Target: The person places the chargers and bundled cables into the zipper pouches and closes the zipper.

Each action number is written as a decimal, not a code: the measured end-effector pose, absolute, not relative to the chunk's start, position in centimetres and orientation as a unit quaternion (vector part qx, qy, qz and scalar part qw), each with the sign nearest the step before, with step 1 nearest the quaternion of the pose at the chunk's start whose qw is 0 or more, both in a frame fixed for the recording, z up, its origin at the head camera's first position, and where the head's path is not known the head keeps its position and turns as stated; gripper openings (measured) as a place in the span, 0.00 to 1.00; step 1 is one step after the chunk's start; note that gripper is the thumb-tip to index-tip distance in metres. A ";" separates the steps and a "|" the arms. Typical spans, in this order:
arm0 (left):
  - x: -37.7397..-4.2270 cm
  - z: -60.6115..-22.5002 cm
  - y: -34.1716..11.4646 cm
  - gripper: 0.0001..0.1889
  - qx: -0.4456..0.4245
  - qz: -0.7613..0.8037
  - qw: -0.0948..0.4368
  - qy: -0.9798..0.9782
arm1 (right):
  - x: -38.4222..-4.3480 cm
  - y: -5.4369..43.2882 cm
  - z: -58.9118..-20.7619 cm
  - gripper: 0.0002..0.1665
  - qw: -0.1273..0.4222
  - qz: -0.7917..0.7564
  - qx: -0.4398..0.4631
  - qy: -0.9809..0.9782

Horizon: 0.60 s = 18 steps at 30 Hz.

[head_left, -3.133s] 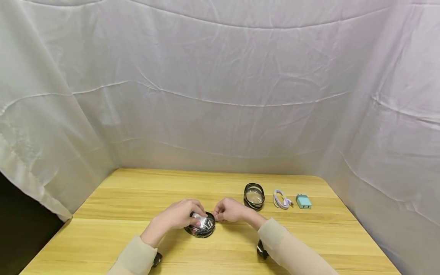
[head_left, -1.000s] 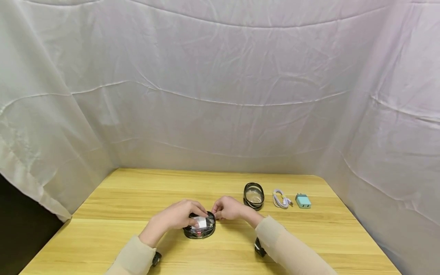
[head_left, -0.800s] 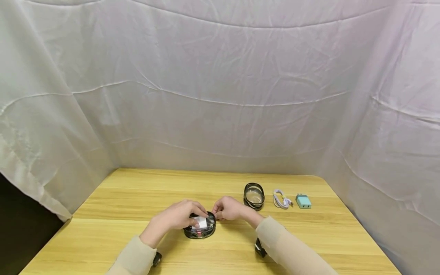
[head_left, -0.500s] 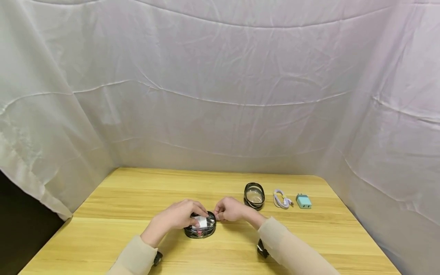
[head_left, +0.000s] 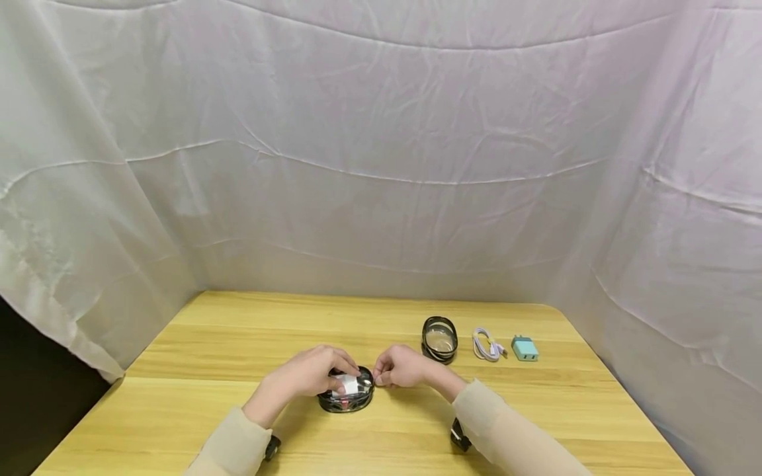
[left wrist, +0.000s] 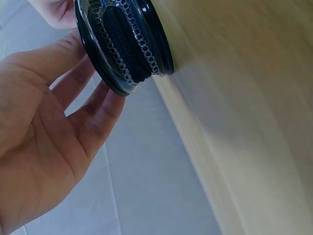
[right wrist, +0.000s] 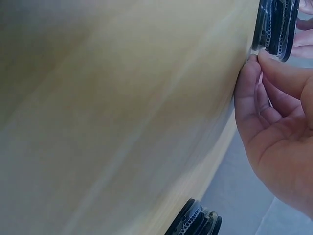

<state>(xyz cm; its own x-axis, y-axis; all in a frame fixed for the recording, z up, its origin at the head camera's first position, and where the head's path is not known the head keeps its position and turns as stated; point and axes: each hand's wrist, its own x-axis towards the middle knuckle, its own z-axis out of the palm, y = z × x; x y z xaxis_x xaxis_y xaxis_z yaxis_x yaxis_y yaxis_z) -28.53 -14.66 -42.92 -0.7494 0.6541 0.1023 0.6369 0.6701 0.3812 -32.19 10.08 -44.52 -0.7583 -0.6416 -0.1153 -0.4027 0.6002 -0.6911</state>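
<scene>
A clear oval zip pouch with black trim (head_left: 347, 404) stands on the wooden table in front of the person. Something white (head_left: 350, 384) shows through its top, along with a small red patch. My left hand (head_left: 309, 371) holds the pouch from above, thumb and fingertips bent onto its upper rim. In the left wrist view, the black zipper (left wrist: 122, 39) runs around the pouch's side. At the right end, thumb and forefinger of my right hand (head_left: 405, 367) pinch at the zipper, hiding the pull between them. The right wrist view shows these fingertips (right wrist: 253, 61) right at the pouch's end.
Farther back on the right stands a second clear pouch with black trim (head_left: 439, 359), its top open. Beside it lie a coiled white cable (head_left: 485, 346) with a yellow tie and a turquoise charger plug (head_left: 525, 348). Pale fabric (head_left: 381, 198) hangs behind and at both sides.
My right hand has shifted slightly right and toward the person along the pouch's end. The pouch's top looks a little different from three seconds ago. The left hand stays nearly in place.
</scene>
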 end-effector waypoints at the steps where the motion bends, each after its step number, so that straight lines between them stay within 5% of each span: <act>1: -28.6 -43.0 -14.7 0.17 0.354 0.205 0.023 0.912 | -32.2 10.1 -44.5 0.06 0.178 -0.334 -0.297 0.877; 18: -29.0 -42.6 -15.7 0.18 0.376 0.258 0.057 0.888 | -33.0 9.6 -44.8 0.05 0.143 -0.338 -0.288 0.884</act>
